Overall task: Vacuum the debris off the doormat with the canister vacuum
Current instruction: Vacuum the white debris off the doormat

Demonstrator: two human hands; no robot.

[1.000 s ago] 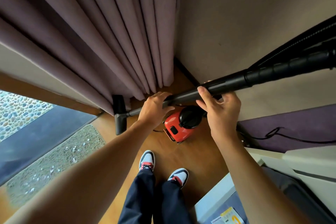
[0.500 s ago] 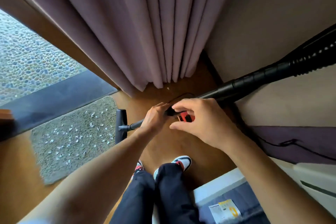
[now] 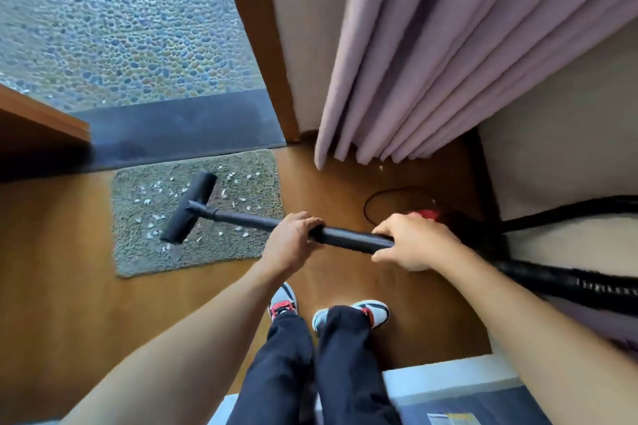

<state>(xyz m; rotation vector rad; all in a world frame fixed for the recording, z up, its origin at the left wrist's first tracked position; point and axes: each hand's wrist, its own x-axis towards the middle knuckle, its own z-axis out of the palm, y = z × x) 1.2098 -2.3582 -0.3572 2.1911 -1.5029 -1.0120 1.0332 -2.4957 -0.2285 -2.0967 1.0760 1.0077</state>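
A grey-green doormat [image 3: 145,252] lies on the wooden floor by the doorway, strewn with several small white scraps of debris [image 3: 152,190]. The black vacuum wand [image 3: 348,238] runs across the middle of the view. Its flat floor nozzle [image 3: 189,206] sits over the middle of the mat. My left hand [image 3: 293,238] grips the wand nearer the nozzle. My right hand [image 3: 414,241] grips it farther back, where the ribbed black hose [image 3: 569,281] begins. The red canister [image 3: 428,214] is mostly hidden behind my right hand.
Pink curtains [image 3: 448,55] hang at the upper right beside a wooden door frame [image 3: 255,38]. A dark threshold [image 3: 179,134] and pebbled ground [image 3: 114,17] lie beyond the mat. A black cord [image 3: 371,198] loops on the floor. My feet [image 3: 328,310] stand below the wand.
The view swung left toward the doorway. The nozzle moved from beside the mat's right edge onto its middle. My right hand shifted from hovering at the wand to gripping it.
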